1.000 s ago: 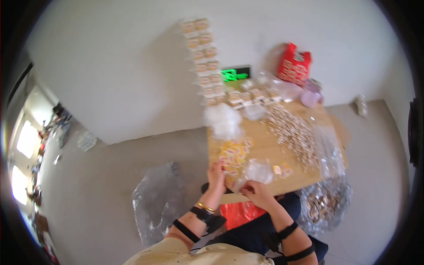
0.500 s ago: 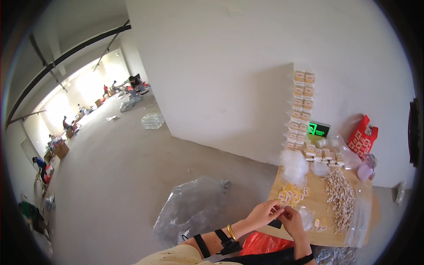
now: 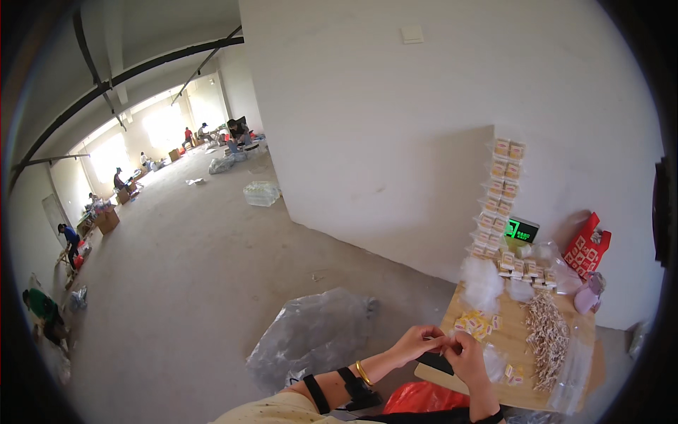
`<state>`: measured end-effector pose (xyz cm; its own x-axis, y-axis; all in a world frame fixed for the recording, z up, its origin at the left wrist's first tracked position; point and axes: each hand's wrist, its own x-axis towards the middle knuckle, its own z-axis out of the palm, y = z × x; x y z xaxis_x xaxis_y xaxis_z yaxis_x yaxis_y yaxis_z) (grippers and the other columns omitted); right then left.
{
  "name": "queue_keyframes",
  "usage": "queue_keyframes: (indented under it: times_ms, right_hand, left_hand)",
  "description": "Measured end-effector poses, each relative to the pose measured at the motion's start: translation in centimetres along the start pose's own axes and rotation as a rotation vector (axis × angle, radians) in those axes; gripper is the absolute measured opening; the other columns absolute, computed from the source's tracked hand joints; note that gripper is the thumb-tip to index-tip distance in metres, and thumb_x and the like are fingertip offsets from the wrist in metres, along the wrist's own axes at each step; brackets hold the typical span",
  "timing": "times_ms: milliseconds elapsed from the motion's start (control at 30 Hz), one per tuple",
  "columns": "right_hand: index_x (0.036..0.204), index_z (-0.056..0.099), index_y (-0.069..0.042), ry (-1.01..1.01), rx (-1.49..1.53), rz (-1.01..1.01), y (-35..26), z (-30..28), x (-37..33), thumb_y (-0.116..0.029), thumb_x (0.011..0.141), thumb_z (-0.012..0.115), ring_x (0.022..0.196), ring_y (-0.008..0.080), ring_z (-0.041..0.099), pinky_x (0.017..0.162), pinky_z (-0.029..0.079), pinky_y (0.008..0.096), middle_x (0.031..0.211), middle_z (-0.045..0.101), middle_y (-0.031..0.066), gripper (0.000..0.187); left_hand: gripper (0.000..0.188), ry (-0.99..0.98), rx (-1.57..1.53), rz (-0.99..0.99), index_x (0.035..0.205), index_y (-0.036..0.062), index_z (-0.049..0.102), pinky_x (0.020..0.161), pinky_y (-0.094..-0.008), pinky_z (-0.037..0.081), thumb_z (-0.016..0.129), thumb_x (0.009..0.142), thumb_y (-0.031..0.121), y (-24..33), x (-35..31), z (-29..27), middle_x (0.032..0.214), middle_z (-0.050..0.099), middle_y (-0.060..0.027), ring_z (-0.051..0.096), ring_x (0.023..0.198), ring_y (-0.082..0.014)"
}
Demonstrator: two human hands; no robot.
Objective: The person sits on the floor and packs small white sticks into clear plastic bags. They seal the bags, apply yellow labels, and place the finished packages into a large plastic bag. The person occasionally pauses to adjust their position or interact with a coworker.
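Note:
My left hand (image 3: 420, 343) and my right hand (image 3: 466, 359) meet over the table's near left edge, fingertips pinched together. Between them is a small pale thing, too small to make out. Beyond the hands lies a heap of little yellow-and-white cards (image 3: 478, 325). Just right of my right hand are clear plastic bags (image 3: 494, 362) and several more cards (image 3: 515, 375). A long pile of thin white-and-brown sticks (image 3: 546, 339) covers the table's right part. Under my hands a flat black object (image 3: 435, 362) shows in part.
Bagged yellow packs (image 3: 507, 169) rise in a tall stack against the wall, with more packs (image 3: 522, 268) at its foot. Nearby are clear bags (image 3: 482, 284), a green lit sign (image 3: 522, 230), a red bag (image 3: 587, 246) and a lilac item (image 3: 588, 293). Plastic sheeting (image 3: 311, 339) lies on the floor. People work far left.
The view has tilted, so the table and room sit lower and further right in the picture. Both hands stay pinched together, with the right hand's fingers slightly higher against the left.

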<state>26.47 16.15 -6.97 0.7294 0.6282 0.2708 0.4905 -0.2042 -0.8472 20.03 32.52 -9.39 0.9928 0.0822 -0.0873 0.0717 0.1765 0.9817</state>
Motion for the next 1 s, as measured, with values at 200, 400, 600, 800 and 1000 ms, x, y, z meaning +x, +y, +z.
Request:
queue_keyframes:
  times_ms: [200, 400, 600, 800, 1000]
  right_hand:
    - [0.069, 0.053, -0.001, -0.010, -0.052, -0.005, -0.8, -0.2, -0.7, -0.003, 0.072, 0.068, 0.056, 0.0224, 0.054, 0.053, 0.042, 0.0331, 0.066, 0.055, 0.0111, 0.016]
    - [0.069, 0.053, 0.000, -0.027, -0.024, -0.021, -1.3, -0.3, -1.3, -0.002, 0.072, 0.067, 0.055, 0.0205, 0.054, 0.052, 0.041, 0.0323, 0.066, 0.056, 0.0105, 0.014]
    - [0.069, 0.054, -0.002, 0.060, 0.018, 0.093, -1.8, -1.8, -2.0, -0.001, 0.074, 0.064, 0.056, 0.0122, 0.051, 0.051, 0.039, 0.0286, 0.065, 0.055, 0.0050, 0.011]
    - [0.077, 0.054, -0.005, -0.054, 0.566, 0.192, -3.1, -3.2, -1.9, 0.003, 0.081, 0.057, 0.063, 0.0048, 0.048, 0.058, 0.038, 0.0218, 0.069, 0.053, -0.0037, 0.010]
    - [0.080, 0.053, -0.005, 0.002, 0.556, 0.119, -1.5, -3.9, -2.4, 0.004, 0.082, 0.055, 0.064, 0.0039, 0.048, 0.060, 0.038, 0.0193, 0.069, 0.052, -0.0039, 0.009]
  left_hand:
    - [0.024, -0.041, 0.015, 0.045, 0.101, -0.0016, 0.061, 0.078, -0.0242, 0.052, 0.061, 0.093, 0.021, 0.0, -0.6, 0.2, 0.091, 0.066, -0.0061, 0.063, 0.084, -0.0103]
    - [0.018, -0.068, 0.077, 0.115, 0.098, -0.0015, 0.059, 0.075, -0.0240, 0.052, 0.060, 0.093, 0.016, 0.6, -1.6, 0.2, 0.092, 0.063, -0.0047, 0.062, 0.083, -0.0097]
    - [0.016, 0.050, 0.539, 0.429, 0.095, 0.0009, 0.057, 0.069, -0.0234, 0.050, 0.061, 0.090, 0.016, 1.9, -2.3, 0.7, 0.100, 0.057, -0.0058, 0.060, 0.080, -0.0121]
    - [0.042, 0.300, 0.323, 0.576, 0.103, 0.0031, 0.055, 0.061, -0.0243, 0.048, 0.052, 0.094, 0.044, 1.9, -1.4, 0.8, 0.093, 0.056, -0.0048, 0.058, 0.075, -0.0120]
    - [0.061, -0.069, -0.043, -0.003, 0.115, 0.0035, 0.054, 0.050, -0.0205, 0.041, 0.041, 0.094, 0.059, 0.0, -1.1, -0.4, 0.072, 0.054, -0.0001, 0.050, 0.056, -0.0056]
